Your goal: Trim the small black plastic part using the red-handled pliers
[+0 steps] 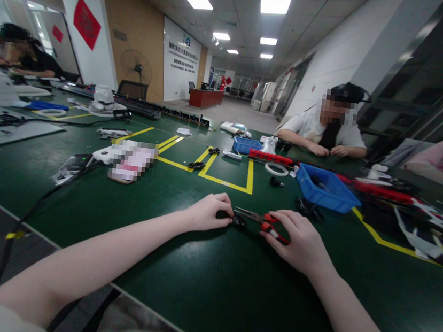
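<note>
My right hand is wrapped round a pair of needle-nose pliers with red and black handles. The slim metal jaws point left, toward my left hand. Between thumb and fingers, that hand pinches a small black part, whose exact kind I cannot make out. The plier tips lie just above and beside this part; whether they touch it is unclear. Both hands are low over the green table.
A blue bin with dark items stands at right, black pieces beside it. Yellow tape marks the table ahead. A phone and cabled device lie at left. Across the table, a person sits working.
</note>
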The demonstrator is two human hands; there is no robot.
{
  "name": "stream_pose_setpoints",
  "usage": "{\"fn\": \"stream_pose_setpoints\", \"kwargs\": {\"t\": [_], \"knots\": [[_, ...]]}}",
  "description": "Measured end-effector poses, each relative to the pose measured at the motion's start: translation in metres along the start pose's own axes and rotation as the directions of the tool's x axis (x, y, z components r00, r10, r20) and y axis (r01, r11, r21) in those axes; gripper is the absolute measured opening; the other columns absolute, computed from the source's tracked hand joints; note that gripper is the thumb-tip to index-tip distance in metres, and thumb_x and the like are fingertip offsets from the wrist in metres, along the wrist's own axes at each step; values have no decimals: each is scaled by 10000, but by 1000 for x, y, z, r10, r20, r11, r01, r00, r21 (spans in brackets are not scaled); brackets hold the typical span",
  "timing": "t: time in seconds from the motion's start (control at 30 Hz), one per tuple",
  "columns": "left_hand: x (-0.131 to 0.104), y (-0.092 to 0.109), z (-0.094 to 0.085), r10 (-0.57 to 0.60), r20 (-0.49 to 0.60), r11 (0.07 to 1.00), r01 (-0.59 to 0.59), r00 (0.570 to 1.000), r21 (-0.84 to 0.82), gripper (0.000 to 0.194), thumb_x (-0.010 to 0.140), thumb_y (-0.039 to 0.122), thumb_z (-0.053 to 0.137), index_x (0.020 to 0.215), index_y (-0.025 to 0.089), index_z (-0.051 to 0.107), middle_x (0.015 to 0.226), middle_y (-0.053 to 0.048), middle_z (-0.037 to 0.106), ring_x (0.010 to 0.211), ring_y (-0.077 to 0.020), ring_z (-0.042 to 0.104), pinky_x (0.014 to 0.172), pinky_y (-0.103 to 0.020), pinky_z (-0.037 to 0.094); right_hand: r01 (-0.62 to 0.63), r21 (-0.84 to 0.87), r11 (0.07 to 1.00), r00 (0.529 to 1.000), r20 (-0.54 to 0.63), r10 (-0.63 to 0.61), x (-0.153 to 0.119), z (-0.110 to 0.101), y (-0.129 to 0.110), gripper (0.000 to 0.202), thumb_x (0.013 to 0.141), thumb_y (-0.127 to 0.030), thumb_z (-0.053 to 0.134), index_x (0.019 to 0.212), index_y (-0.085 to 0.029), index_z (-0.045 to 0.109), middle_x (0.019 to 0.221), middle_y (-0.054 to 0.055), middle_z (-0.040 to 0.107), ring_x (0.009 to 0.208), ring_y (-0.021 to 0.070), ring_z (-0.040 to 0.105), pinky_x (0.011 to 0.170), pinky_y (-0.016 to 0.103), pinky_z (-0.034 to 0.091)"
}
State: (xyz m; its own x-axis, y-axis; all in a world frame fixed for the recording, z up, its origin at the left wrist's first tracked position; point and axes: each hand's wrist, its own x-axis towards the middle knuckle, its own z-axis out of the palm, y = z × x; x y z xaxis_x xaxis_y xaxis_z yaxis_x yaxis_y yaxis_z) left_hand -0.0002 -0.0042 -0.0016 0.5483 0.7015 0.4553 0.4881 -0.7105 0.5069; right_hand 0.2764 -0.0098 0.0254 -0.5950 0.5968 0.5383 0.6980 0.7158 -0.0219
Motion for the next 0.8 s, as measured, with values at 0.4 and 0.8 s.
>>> {"fn": "stream_pose_setpoints", "kwargs": {"t": [0.4,0.8], "knots": [[-1,-3,-2,-40,-2,988,40,999,151,95,833,279,667,880,198,686,1135,-41,607,1076,-228,566,1024,-432,334,18,41,999,999,43,-20,0,2,-3,326,832,-412,605,1072,-193,632,1022,112,677,911,262,643,804,419,541],[2,-4,-3,-13,20,996,11,1000,88,97,822,232,678,894,170,693,1059,-58,647,980,-192,627,927,-320,470,16,46,999,999,36,-18,-1,1,-5,331,848,-429,589,1078,-198,641,1005,107,689,879,252,654,776,404,550]]}}
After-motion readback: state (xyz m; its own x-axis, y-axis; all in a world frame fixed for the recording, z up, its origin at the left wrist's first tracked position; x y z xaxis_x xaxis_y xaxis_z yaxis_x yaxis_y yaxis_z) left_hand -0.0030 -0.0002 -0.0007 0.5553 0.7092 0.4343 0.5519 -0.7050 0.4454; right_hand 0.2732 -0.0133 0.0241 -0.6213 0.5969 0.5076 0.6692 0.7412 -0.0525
